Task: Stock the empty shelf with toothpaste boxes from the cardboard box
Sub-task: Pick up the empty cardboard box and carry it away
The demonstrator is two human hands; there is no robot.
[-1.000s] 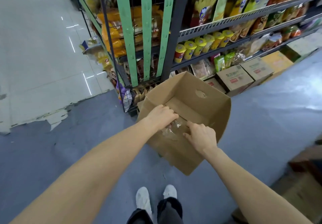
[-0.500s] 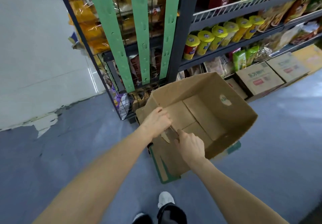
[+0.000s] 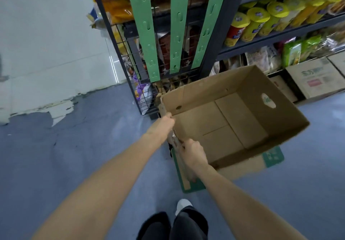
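Shelving rack fills the upper half of the view: dark uprights w/ green slotted strips, tiers loaded w/ yellow-lidded canisters and snack bags; closed cartons sit at floor level to the right. No empty shelf is identifiable from here, and no toothpaste boxes are visible anywhere, so stocked qty cannot be confirmed. Floor is grey-blue, w/ paler worn flooring beyond on the left. Cardboard box is the task item: open-topped, held off the floor in front of the person, tilted so the interior faces up toward the viewer, just beside the rack's end panel. Interior shows only the bottom flaps; it looks empty. A flap w/ green print hangs under the near edge. Left hand is closed over the near-left rim, fingers hooked on the edge. Right hand is closed on the same wall lower down, pinching the cardboard; exact finger placement is partly hidden. Something pale and glossy sits between the two hands; cannot ID it. Judgement: unloading appears finished or nearly so, as the box holds no stock. What remains is prob. disposal or set-down of the box, plus a shelf check that this view does not allow.
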